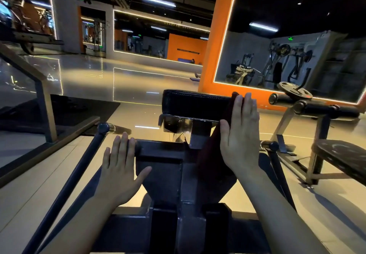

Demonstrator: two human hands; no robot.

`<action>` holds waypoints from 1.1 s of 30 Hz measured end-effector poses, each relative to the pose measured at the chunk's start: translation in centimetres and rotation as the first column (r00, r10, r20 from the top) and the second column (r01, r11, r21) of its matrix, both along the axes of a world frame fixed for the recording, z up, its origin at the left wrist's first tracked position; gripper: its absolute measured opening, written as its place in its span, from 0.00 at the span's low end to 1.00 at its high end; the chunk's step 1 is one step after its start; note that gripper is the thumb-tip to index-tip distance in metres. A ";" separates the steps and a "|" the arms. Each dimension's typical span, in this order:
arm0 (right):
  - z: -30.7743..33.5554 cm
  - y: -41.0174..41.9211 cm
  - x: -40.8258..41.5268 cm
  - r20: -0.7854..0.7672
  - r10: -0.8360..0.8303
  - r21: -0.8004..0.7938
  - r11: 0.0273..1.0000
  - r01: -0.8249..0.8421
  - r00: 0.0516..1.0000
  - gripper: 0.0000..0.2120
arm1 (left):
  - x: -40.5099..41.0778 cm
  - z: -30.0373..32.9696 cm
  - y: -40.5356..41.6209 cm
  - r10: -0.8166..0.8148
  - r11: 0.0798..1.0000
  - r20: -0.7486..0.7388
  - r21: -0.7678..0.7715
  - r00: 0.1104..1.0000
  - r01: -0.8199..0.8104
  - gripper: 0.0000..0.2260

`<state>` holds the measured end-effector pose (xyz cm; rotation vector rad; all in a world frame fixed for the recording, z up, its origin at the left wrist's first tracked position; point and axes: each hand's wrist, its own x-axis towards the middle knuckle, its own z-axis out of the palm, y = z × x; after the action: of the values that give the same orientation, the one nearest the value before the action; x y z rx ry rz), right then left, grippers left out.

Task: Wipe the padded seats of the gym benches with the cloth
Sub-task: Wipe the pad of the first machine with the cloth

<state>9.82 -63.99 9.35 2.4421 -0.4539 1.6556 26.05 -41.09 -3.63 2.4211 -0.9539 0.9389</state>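
One black pad [195, 103] at centre; right hand [240, 134], fingers straight, presses one dark cloth [213, 154] against it; left hand [120, 166] spread flat on the frame [160, 150].

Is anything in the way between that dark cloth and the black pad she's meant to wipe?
Nothing visible. The right hand presses the dark cloth straight against the right end of the black pad; the left hand rests apart on the frame.

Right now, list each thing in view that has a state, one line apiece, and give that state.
right hand: fingers straight, pressing the cloth against the pad's right end
left hand: flat and spread, fingertips resting on the machine frame
cloth: dark red, hanging down under the right hand
black pad: upright, its right end covered by the cloth
weight plate: loaded on the neighbouring machine
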 end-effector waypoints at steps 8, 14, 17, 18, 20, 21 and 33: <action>2.3 5.6 4.5 -0.254 0.035 -0.342 0.932 -0.124 0.967 0.27 | -0.1 0.3 0.2 -0.011 1.000 0.019 -0.010 1.000 0.011 0.36; 4.0 5.8 5.4 -0.401 0.040 -0.496 0.830 -0.253 0.915 0.26 | -0.1 0.5 0.7 -0.004 0.999 -0.035 0.047 0.999 0.006 0.35; 3.7 2.3 2.8 -0.337 0.065 -0.448 0.866 -0.221 0.939 0.28 | -0.1 0.7 0.8 -0.017 0.999 -0.050 0.032 0.999 0.019 0.35; 3.4 1.1 1.9 -0.302 0.045 -0.416 0.893 -0.174 0.952 0.29 | -0.1 0.6 0.8 -0.020 0.999 -0.054 0.026 0.998 0.021 0.35; 2.5 -0.8 0.1 -0.246 -0.003 -0.354 0.931 -0.087 0.969 0.29 | -0.1 0.6 0.8 -0.024 1.000 -0.059 0.017 0.998 0.025 0.35; 2.0 -1.3 -0.4 -0.222 -0.008 -0.321 0.945 -0.066 0.975 0.29 | -0.1 0.6 0.8 -0.030 0.999 -0.060 0.017 0.998 0.032 0.35; -1.5 -1.6 -2.4 -0.068 0.096 -0.070 0.992 -0.101 0.993 0.28 | 0.0 0.1 0.5 -0.042 0.999 -0.046 -0.016 0.998 0.041 0.36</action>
<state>7.43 -65.58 7.83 2.4928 -0.2634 1.5944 26.03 -40.61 -3.52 2.3905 -0.9740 0.8690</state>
